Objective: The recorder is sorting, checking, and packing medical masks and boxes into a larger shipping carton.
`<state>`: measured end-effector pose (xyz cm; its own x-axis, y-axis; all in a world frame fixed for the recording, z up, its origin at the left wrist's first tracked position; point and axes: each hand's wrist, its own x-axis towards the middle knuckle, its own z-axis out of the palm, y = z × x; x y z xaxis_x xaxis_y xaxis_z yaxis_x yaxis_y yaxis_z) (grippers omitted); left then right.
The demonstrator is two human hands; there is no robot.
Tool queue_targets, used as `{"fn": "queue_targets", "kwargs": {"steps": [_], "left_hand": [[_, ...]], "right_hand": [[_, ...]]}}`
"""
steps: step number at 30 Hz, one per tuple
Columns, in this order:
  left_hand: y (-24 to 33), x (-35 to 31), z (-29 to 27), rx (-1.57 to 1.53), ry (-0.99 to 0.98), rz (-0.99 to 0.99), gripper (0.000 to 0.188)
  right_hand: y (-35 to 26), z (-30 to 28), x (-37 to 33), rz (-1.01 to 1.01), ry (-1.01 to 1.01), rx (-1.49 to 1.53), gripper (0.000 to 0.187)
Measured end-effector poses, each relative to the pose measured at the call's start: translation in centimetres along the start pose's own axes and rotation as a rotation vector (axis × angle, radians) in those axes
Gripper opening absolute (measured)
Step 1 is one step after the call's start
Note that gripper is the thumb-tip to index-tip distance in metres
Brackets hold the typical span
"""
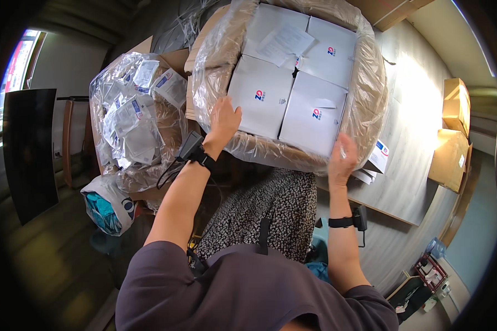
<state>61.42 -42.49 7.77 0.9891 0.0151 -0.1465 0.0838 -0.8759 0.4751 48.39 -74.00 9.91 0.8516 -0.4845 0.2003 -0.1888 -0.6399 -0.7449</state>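
Observation:
A large carton lined with clear plastic film (221, 66) stands in front of me, packed with white boxes (259, 94) that bear red and blue logos. On the back boxes lies a creased printed sheet (284, 44). My left hand (225, 120) is at the carton's left side, thumb apart from the fingers, beside the front left white box. At the front right corner is my right hand (343, 160), slightly blurred, its fingers apart near the liner and the front right white box (313, 113). Neither hand shows anything held. Whether the fingertips touch the film is unclear.
To the left, a second lined carton holds many small printed packets (130, 113). Below it hangs a white bag (109, 207) with teal contents. A grey board table (408, 138) extends right, with white folded cartons (376, 157) on it. Brown cartons (450, 157) stand far right.

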Motion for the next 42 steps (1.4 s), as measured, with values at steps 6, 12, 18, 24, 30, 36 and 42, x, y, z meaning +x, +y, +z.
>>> {"fn": "queue_targets", "kwargs": {"steps": [6, 12, 18, 24, 30, 36, 42], "left_hand": [[-1.5, 0.3, 3.7, 0.215, -0.21, -0.16, 0.058], [-3.8, 2.4, 4.6, -0.106, -0.376, -0.417, 0.097], [-5.3, 0.0, 4.5, 0.085, -0.306, -0.085, 0.129], [1.6, 0.4, 1.8, 0.772, -0.414, 0.479, 0.122], [-0.5, 1.3, 5.4, 1.064, -0.221, 0.903, 0.109], [-2.3, 3.8, 3.3, 0.91, -0.406, 1.115, 0.062], [-0.5, 4.7, -0.1, 0.664, -0.576, 1.226, 0.01]], "right_hand": [[-2.3, 6.0, -4.0, 0.418, -0.417, 0.478, 0.024], [-3.8, 10.5, -3.2, 0.88, -0.633, 0.783, 0.034], [-6.2, 13.7, -4.5, 0.53, -0.707, 0.33, 0.043], [-3.6, 14.8, -5.0, 0.509, -0.583, 0.157, 0.053], [-2.8, 13.2, -4.7, 0.614, -0.649, 0.451, 0.049], [-3.3, 10.6, -6.9, 0.602, -0.467, 0.726, 0.037], [-3.1, 7.6, -7.8, 0.741, -0.493, 0.816, 0.036]]}}
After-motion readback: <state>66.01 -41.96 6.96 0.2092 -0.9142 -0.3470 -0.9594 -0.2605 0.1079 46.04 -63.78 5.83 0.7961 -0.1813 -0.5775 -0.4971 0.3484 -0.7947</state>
